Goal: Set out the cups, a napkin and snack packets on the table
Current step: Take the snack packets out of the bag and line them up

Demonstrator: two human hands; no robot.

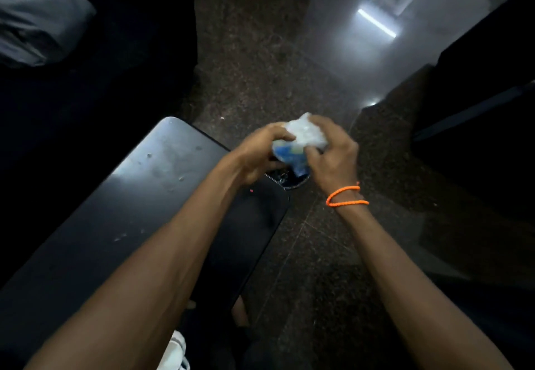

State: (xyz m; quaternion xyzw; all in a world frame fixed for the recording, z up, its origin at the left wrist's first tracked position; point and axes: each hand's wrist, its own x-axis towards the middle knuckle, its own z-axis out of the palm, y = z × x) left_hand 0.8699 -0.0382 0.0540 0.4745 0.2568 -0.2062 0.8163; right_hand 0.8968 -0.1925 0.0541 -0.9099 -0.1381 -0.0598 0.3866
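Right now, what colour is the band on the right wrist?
Orange band, clearest in the head view.

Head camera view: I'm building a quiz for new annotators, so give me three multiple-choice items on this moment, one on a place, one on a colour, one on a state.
1. Where is the white-and-blue packet?
A. flat on the table
B. held in the air past the table's end
C. on the floor

2. What colour is the wrist band?
A. orange
B. green
C. black

3. How is the packet held?
A. by the left hand alone
B. by neither hand
C. by both hands

Key:
1 B: it sits between the hands, beyond the dark table.
2 A: orange cord rings the right wrist.
3 C: the left hand and the right hand both curl fingers round it.
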